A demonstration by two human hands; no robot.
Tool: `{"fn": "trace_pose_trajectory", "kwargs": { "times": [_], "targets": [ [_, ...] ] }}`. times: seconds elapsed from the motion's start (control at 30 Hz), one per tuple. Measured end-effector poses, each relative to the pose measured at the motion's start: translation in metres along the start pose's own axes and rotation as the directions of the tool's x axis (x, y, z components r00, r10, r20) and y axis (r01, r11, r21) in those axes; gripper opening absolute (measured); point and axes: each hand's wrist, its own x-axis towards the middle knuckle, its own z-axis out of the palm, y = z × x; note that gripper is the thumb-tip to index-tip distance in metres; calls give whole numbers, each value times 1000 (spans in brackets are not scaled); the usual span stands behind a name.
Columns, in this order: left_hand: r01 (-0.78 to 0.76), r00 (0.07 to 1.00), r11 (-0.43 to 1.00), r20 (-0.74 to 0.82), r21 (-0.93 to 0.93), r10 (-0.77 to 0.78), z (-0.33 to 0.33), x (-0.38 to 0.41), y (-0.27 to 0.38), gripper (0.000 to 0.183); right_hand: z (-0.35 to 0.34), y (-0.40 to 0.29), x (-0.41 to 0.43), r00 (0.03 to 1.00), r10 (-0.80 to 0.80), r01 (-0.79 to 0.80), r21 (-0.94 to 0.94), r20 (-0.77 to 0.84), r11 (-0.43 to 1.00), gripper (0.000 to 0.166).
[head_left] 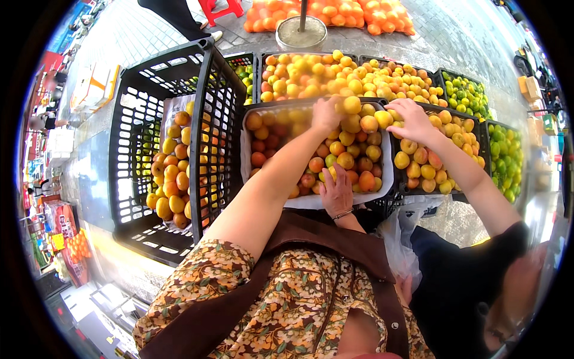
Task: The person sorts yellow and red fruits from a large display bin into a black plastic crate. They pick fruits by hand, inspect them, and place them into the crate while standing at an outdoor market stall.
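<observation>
My left hand [326,113] reaches to the far edge of a lined crate [386,179] of yellow-red apricots or similar fruit. Its fingers curl down beside a yellow fruit [352,105]; whether they grip one is hidden. Nearer my body, my right hand [337,190], with a bracelet at the wrist, rests on the fruit, fingers apart; its forearm is partly behind my brown apron [323,233]. Another person's hand [407,119] comes in from the right, fingers by a yellow fruit [383,119]. A clear plastic bag [403,242] hangs between us.
A tipped black plastic crate [196,134] with fruit stands at left. Beyond are more fruit crates, green citrus [504,157], a post in a round base [301,33] and mesh bags of oranges [336,13]. A person in black [462,269] is close at right.
</observation>
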Motion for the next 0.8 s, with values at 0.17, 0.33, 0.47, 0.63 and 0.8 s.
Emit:
{"fn": "trace_pose_trajectory", "kwargs": {
  "times": [0.17,0.33,0.47,0.63,0.8],
  "targets": [
    [154,983,988,103,4,-154,-28,1,20,38,3,11,-2,981,68,-65,20,-183,998,45],
    [716,694,410,641,-566,-327,-68,21,-21,35,-5,23,24,968,207,-220,-83,-138,972,48],
    [690,684,463,710,-557,-165,-131,14,21,27,-29,12,46,900,292,-230,-215,323,949,49],
    [709,627,244,750,-662,211,-208,-19,42,31,-22,5,43,881,302,-198,-296,364,934,51],
    [618,735,212,652,-757,187,-261,-71,35,47,-19,10,47,866,313,-173,-354,391,919,48]
  ]
}}
